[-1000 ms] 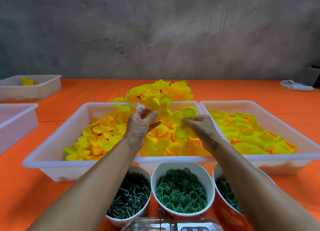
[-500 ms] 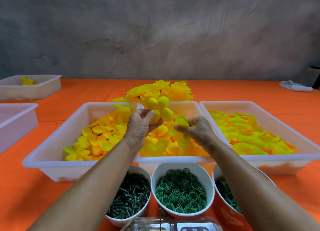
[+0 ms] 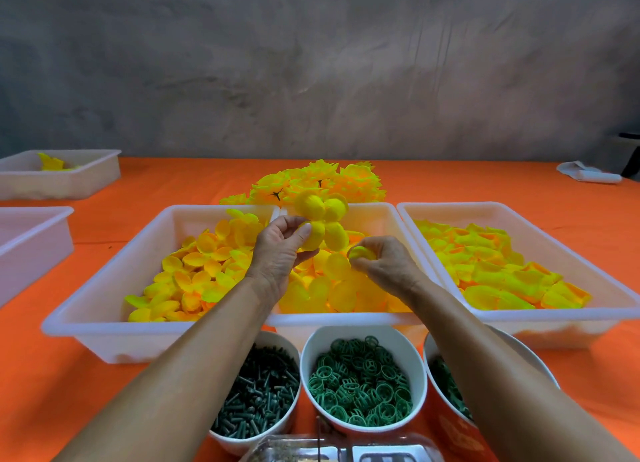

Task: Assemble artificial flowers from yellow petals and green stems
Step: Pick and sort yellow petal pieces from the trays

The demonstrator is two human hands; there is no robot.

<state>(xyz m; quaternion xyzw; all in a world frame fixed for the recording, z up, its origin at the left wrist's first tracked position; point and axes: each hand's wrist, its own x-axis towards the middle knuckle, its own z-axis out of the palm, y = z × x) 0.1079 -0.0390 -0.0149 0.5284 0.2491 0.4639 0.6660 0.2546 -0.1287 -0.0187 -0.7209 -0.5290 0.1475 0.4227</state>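
L hand fingers pinch petal cluster, unchanged | R hand dropped lower, pinching single petal

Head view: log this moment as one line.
left hand: holds petal cluster | right hand: pinches single petal | over middle tray | stage: joining petals

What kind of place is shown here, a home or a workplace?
Probably a small handcraft assembly workshop: white plastic trays sorted full of yellow fabric petals, white bowls of green plastic rings, and a pile of finished yellow flowers on an orange-covered table.
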